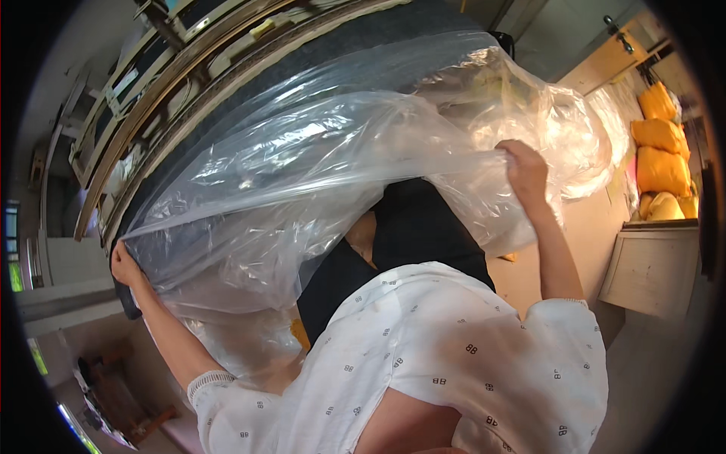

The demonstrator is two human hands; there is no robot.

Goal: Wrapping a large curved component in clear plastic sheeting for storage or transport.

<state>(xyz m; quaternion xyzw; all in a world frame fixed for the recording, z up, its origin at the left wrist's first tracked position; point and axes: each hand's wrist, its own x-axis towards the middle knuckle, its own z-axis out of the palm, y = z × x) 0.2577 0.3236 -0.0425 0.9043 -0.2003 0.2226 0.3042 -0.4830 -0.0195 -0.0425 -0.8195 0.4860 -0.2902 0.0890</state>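
Observation:
A large clear plastic sheet (302,132) spreads in wrinkled folds over a dark padded piece (302,62) in front of me. My left hand (125,265) pinches one edge of the sheet at the far left, beside the dark piece's lower corner. Raised at the right, my right hand (523,172) has its fingers closed on the same edge. Between both hands the edge runs as a taut, slightly slanting band. More of the film hangs down around my dark-clothed legs and bunches up at the right.
A wooden frame (151,113) lies along the far left side. Yellow-orange bundles (662,155) are stacked on a pale wooden cabinet (650,268) at the right. Bulky plastic film (594,140) extends toward them. Pale floor (522,280) shows to the right of my legs.

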